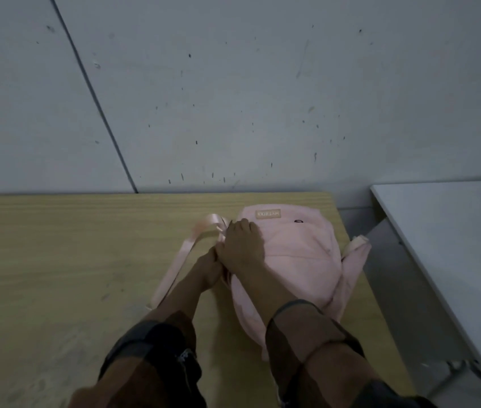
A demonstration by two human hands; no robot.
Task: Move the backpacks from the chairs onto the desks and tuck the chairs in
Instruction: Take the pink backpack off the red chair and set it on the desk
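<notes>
The pink backpack [298, 254] lies flat on the wooden desk [71, 260], near its right edge. The right hand [243, 245] rests on it with fingers spread; the left hand [211, 270] grips its left side, just beside a strap [180, 260].

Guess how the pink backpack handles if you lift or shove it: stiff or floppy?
Probably floppy: the backpack lies slumped and creased on the desk, so it should sag when lifted. Likely light for its size, since it looks flat rather than stuffed. Its strap trails loose beside the left hand and may drag or snag if pushed.
</notes>
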